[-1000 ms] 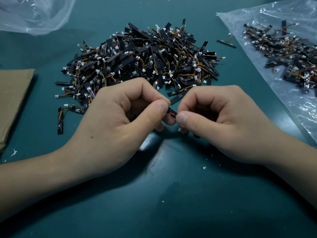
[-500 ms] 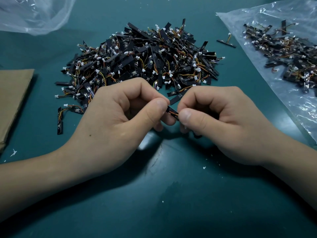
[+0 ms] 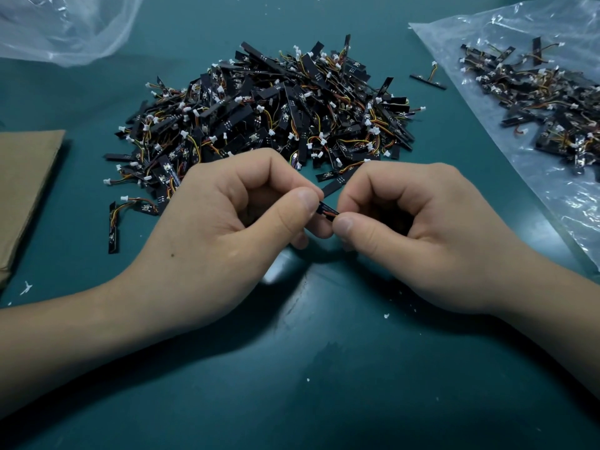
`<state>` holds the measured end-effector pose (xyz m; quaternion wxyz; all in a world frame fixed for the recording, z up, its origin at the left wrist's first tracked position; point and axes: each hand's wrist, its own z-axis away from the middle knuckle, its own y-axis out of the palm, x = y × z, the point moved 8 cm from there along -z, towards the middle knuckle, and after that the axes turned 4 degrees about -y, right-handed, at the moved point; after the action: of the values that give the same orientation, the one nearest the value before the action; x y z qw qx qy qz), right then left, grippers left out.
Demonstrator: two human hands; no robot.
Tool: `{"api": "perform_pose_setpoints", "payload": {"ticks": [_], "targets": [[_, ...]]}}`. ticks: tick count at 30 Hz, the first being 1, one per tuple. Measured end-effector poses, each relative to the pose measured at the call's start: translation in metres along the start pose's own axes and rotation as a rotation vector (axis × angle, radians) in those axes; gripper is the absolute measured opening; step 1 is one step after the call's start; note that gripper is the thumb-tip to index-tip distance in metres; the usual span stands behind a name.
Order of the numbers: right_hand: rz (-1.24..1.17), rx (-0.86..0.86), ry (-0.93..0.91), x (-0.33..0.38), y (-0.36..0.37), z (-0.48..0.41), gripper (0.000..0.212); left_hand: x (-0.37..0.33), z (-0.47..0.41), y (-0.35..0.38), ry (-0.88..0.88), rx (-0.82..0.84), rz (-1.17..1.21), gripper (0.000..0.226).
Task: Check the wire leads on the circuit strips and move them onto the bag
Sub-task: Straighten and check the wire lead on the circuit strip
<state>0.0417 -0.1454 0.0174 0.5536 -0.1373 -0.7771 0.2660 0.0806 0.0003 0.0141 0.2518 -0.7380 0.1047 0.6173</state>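
Note:
My left hand (image 3: pixel 224 228) and my right hand (image 3: pixel 422 232) meet at the table's middle, both pinching one black circuit strip (image 3: pixel 327 210) with orange wire leads between thumbs and forefingers. Most of that strip is hidden inside the fingers. Just beyond the hands lies a big pile of black circuit strips (image 3: pixel 269 108) with white connectors and coloured wires. At the right, a clear plastic bag (image 3: pixel 552 203) lies flat, carrying a smaller heap of strips (image 3: pixel 548 102).
A single strip (image 3: pixel 428 77) lies loose between pile and bag. A brown cardboard piece (image 3: pixel 22 190) sits at the left edge. Another crumpled clear bag (image 3: pixel 65 24) is at the back left. Two stray strips (image 3: pixel 113 227) lie left of my left hand on the teal table (image 3: pixel 292 368).
The hands stay almost still. The right thumb has shifted slightly along the strip's leads between the fingertips.

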Motion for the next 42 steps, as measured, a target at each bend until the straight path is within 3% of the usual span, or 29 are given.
{"api": "perform_pose_setpoints", "payload": {"ticks": [7,22,42], "targets": [[-0.019,0.01,0.016,-0.001,0.0013,0.0006,0.014,-0.0018,0.0019,0.005,-0.023,-0.013,0.116,0.018],[0.07,0.079,-0.005,0.0006,0.0059,0.0005,0.023,-0.0046,0.002,0.001,0.029,0.029,-0.021,0.002],[0.177,0.066,-0.079,0.0017,0.005,0.0013,0.019,-0.0046,0.0027,0.0026,0.061,0.051,-0.045,0.006]]}}
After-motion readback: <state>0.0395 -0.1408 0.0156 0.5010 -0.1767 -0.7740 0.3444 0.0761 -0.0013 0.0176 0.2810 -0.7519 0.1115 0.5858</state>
